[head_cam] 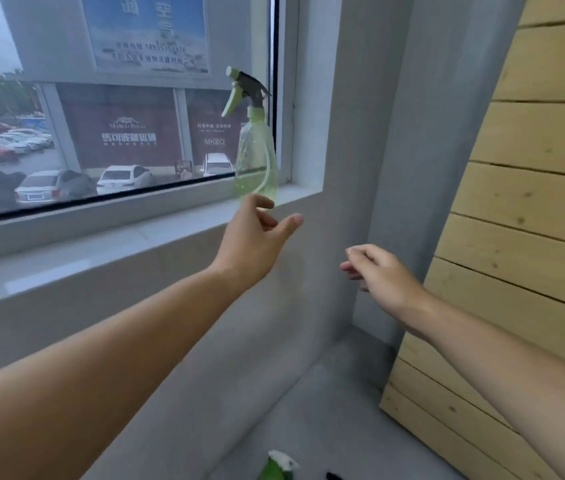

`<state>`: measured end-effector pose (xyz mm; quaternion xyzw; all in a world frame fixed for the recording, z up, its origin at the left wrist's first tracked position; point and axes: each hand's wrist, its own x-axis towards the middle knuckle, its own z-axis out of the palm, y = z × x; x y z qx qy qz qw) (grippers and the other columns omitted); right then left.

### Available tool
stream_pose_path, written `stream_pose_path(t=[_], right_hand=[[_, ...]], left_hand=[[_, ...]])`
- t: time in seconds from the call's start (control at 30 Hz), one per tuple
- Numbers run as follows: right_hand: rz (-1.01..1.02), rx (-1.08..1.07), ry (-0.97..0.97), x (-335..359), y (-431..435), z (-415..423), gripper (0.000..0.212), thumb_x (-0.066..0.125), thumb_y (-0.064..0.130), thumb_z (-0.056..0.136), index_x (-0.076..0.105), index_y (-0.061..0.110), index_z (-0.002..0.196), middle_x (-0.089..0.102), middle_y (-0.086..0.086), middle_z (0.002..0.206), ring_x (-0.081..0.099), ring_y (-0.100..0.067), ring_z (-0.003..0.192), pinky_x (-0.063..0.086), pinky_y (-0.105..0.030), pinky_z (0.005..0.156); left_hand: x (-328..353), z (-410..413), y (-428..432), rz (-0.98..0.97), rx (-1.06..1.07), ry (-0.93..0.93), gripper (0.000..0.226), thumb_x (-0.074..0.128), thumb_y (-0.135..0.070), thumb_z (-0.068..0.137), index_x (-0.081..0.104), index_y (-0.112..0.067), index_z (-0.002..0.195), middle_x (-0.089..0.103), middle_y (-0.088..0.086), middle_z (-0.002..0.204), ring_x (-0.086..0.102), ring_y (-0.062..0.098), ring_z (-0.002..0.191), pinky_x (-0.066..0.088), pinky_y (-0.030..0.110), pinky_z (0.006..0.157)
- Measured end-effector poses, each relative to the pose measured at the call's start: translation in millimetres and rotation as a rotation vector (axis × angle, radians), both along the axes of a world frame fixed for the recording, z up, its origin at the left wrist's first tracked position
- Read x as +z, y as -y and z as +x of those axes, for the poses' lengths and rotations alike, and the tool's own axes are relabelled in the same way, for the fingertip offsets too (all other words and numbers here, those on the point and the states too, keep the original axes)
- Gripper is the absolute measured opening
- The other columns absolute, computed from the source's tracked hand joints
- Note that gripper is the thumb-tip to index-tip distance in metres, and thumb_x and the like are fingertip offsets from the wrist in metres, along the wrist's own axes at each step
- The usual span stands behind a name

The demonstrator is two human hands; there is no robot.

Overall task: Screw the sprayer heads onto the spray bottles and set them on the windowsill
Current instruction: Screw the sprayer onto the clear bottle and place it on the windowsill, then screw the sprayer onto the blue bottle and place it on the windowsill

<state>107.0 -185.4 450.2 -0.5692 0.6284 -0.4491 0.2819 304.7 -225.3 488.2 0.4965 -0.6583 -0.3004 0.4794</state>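
1. Head view: we are looking at a green spray bottle (256, 157) standing upright on the windowsill (170, 223), sprayer head (244, 86) screwed on, nozzle pointing left.
2. Our left hand (256, 237) is hovering just below its base, fingers loosely open, gripping nothing; it is the nearer hand.
3. Our right hand (378, 271) is hanging half-curled and empty, lower right.
4. Signs outside are reading "MARCO POLO" and "MKBO".

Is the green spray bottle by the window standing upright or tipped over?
Upright. The green spray bottle stands on the windowsill with its sprayer head on top; the left hand is open just below it.
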Motion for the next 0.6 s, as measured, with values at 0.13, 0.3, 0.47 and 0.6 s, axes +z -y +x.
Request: stream_pose_path(t=[0.13, 0.3, 0.47, 0.6], right_hand=[[0.128, -0.086, 0.001, -50.4, -67.4, -40.6, 0.023, 0.055, 0.027, 0.096, 0.07, 0.01, 0.097, 0.074, -0.011, 0.104, 0.068, -0.026, 0.097, 0.052, -0.039, 0.09], [0.397, -0.182, 0.082, -141.3, -127.7, -88.1, 0.01, 0.062, 0.019, 0.093, 0.068, 0.013, 0.088, 0.075, -0.018, 0.104, 0.065, -0.017, 0.073, 0.047, -0.027, 0.068], [0.69, -0.273, 0.146, -236.5, -168.5, -122.3, 0.02, 0.061, 0.02, 0.092, 0.069, 0.005, 0.103, 0.075, -0.014, 0.104, 0.063, -0.018, 0.077, 0.047, -0.028, 0.068], [0.787, -0.366, 0.228, -304.5, -182.8, -134.8, 0.012, 0.061, 0.016, 0.091, 0.069, 0.009, 0.097, 0.071, -0.013, 0.094, 0.061, -0.019, 0.073, 0.045, -0.026, 0.063]], left_hand=[[-65.4, -38.7, -42.1, 0.183, -0.157, 0.084, 0.049, 0.069, -0.049, 0.089, 0.054, -0.018, 0.124, 0.066, 0.0, 0.096, 0.058, 0.01, 0.07, 0.043, 0.025, 0.057], [-178.7, -92.1, -84.5, 0.561, -0.388, 0.309, 0.063, 0.066, -0.054, 0.089, 0.053, -0.013, 0.135, 0.067, 0.011, 0.123, 0.066, 0.02, 0.092, 0.053, 0.029, 0.071], [-277.7, -129.9, -129.6, 0.843, -0.491, 0.478, 0.072, 0.063, -0.052, 0.093, 0.045, -0.009, 0.147, 0.055, 0.015, 0.144, 0.057, 0.03, 0.128, 0.046, 0.036, 0.105], [-345.9, -147.3, -152.1, 0.939, -0.497, 0.581, 0.073, 0.063, -0.052, 0.092, 0.042, -0.006, 0.145, 0.053, 0.015, 0.146, 0.055, 0.03, 0.129, 0.046, 0.036, 0.107]])
